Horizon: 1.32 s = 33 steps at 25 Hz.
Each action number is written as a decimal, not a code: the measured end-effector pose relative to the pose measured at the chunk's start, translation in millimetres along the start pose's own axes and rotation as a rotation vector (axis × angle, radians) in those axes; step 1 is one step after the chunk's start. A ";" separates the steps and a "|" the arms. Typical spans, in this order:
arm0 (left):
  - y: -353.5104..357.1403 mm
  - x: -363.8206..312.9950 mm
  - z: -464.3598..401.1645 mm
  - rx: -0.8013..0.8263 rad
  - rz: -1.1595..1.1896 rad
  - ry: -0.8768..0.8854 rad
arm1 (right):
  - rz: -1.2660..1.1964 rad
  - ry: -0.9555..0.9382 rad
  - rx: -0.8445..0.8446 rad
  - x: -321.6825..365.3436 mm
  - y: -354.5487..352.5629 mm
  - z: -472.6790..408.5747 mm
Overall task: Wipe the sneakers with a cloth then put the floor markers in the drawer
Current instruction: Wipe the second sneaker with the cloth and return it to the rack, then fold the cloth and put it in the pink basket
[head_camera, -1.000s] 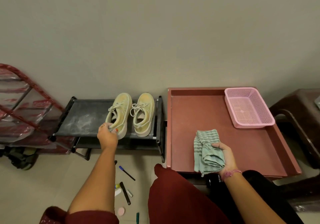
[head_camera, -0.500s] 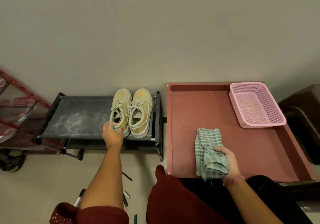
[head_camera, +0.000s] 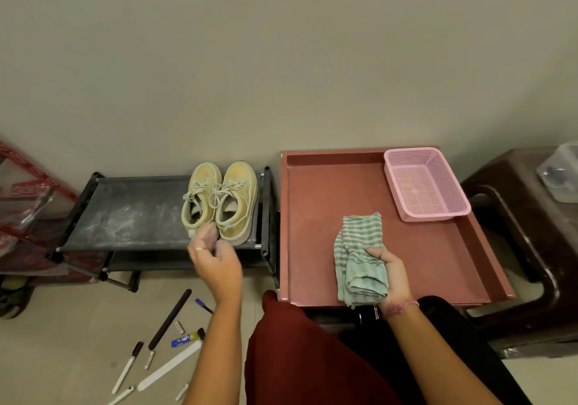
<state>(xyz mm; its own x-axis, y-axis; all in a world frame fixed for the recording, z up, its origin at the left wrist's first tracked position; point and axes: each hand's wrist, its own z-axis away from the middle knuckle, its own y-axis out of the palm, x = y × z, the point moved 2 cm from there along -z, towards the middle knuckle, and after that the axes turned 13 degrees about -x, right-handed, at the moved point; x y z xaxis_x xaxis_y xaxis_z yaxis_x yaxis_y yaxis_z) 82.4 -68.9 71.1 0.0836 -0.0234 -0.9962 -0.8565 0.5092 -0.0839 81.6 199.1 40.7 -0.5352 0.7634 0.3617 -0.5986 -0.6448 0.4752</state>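
The two sneakers (head_camera: 219, 199) stood side by side, touching, at the right end of the black shoe rack (head_camera: 134, 217), toes toward the wall. The left hand (head_camera: 214, 256) was at their heels, fingers loosely bent; motion blur hid whether it touched the left shoe, and it seemed to hold nothing. The right hand (head_camera: 389, 274) gripped the green striped cloth (head_camera: 358, 256) on the red drawer (head_camera: 312, 217), beside a pink basket (head_camera: 427, 184). The markers (head_camera: 170, 318) lay scattered on the floor (head_camera: 62, 342) below the rack.
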 end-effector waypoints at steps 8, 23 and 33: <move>34.5 -28.2 171.2 0.777 -0.066 -0.352 | 0.190 -0.350 0.195 22.6 -13.8 65.4; 31.0 -74.8 230.6 0.978 0.138 -0.173 | 1.202 -0.885 0.312 145.8 -7.5 167.4; 29.9 -75.4 236.5 1.200 -0.010 0.029 | 1.327 -0.773 0.542 160.2 -6.8 184.6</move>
<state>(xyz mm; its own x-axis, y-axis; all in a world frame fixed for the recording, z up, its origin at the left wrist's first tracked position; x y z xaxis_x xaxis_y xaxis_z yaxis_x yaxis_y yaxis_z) 170.9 151.5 149.0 0.0630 -0.0432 -0.9971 0.1660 0.9856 -0.0322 110.0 332.8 243.5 0.0347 -0.3430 0.9387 0.3712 -0.8676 -0.3307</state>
